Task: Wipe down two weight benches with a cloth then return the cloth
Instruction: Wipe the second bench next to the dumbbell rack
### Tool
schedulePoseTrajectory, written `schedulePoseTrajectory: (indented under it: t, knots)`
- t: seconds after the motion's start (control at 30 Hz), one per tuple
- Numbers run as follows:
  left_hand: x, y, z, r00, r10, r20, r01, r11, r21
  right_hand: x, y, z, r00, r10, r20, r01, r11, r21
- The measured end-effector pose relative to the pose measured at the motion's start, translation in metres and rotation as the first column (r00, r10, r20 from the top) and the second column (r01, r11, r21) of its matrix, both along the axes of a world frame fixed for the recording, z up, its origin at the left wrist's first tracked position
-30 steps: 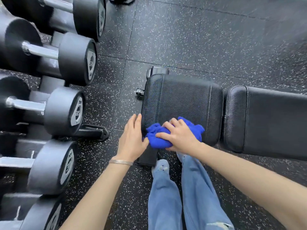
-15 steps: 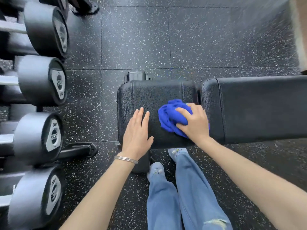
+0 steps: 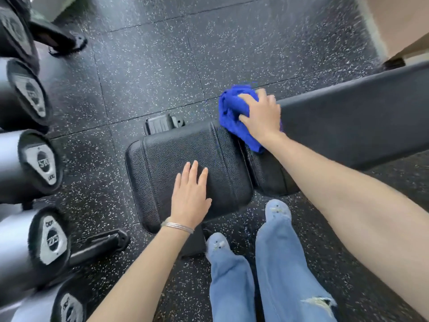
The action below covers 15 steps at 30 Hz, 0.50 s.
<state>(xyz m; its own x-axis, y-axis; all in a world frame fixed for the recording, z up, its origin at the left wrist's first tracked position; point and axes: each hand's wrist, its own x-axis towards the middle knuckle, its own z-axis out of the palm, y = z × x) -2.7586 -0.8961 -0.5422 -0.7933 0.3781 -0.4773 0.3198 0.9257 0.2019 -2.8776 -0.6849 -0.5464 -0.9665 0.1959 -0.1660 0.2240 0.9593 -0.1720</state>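
Since a second ago my right hand (image 3: 262,115) has swept the cloth (image 3: 232,108) off the seat (image 3: 162,154) onto the backrest (image 3: 348,126). Nearest me, my left hand (image 3: 190,196) lies flat, fingers (image 3: 193,170) straight, bracing the pebbled vinyl seat. Beyond it, my right fingers curl round the bunched blue terry at the pad gap. I'd flatten the cloth and drag long, overlapping strokes along the smoother backrest beyond those fingers, working into the seams.

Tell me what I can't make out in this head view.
Head view:
- Back pad: far end cut off by the right edge.
- Blue cloth: partly under the right hand.
- Dumbbells: handles cut off by the left edge, upper labels blurred.
- Seat pad: near edge partly under the left hand.
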Motion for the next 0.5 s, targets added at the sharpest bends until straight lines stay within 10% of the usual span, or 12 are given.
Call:
schedulePoseTrajectory:
  t: [0.2, 0.37, 0.5]
  knots:
    - [-0.011, 0.022, 0.001, 1.000, 0.022, 0.014, -0.021, 0.999, -0.029, 0.113, -0.008, -0.011, 0.943, 0.326, -0.062, -0.329, 0.943, -0.043]
    - [-0.010, 0.049, 0.003, 0.999, 0.001, 0.041, 0.000, 1.000, -0.025, 0.156, 0.057, -0.025, 0.657, 0.724, -0.209, -0.723, 0.684, 0.096]
    - [-0.007, 0.078, 0.005, 0.997, -0.060, 0.038, 0.060, 0.998, -0.002, 0.140, 0.138, -0.010, 0.825, 0.549, -0.132, -0.525, 0.832, 0.179]
